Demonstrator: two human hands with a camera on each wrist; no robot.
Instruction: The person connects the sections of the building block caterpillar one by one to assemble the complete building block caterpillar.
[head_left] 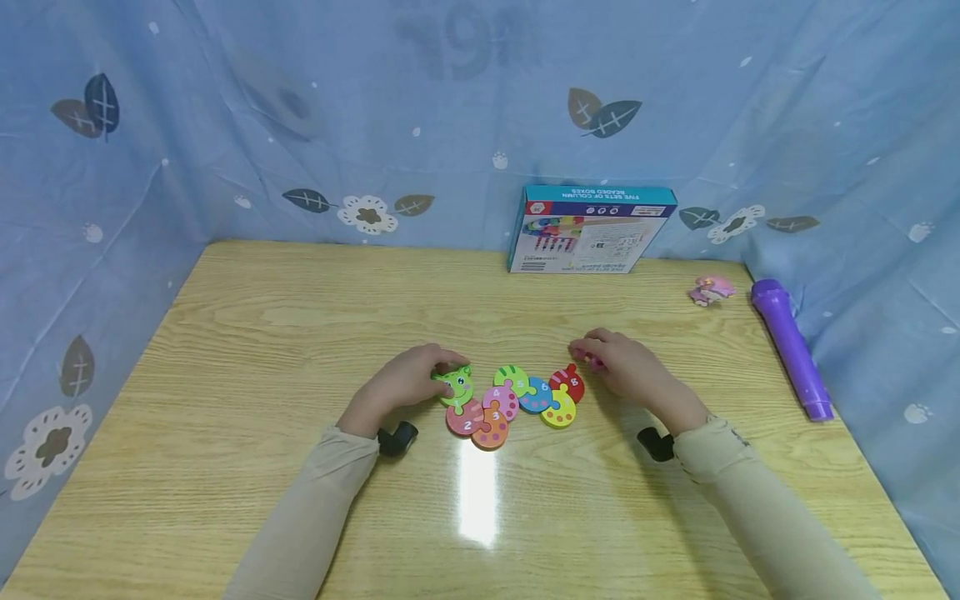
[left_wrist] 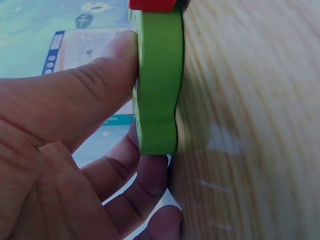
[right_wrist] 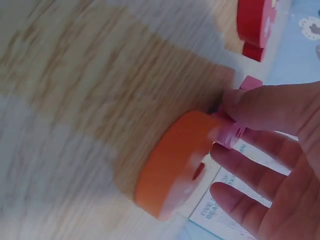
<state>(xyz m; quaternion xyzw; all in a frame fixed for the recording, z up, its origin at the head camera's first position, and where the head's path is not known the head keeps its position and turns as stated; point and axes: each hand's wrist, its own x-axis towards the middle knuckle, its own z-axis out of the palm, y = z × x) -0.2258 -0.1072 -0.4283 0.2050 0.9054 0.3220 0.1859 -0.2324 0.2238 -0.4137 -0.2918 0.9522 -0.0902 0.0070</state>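
A chain of numbered wooden caterpillar puzzle pieces lies joined on the table. At its left end, my left hand [head_left: 405, 377] pinches the green head piece [head_left: 458, 385], with the thumb on its face and fingers at its edge [left_wrist: 160, 80]. The red piece numbered 8 [head_left: 567, 382] forms the right end. Just beyond it, my right hand [head_left: 628, 367] pinches a pink piece [right_wrist: 229, 131] between thumb and fingers. Beside that, an orange piece [right_wrist: 175, 165] shows in the right wrist view; the hand hides it from the head view. Whether pink and orange are joined, I cannot tell.
A printed toy box [head_left: 585, 233] stands at the table's back edge against the blue curtain. A small pink toy [head_left: 712, 289] lies at the back right. Near the right edge is a purple toy microphone [head_left: 792, 348].
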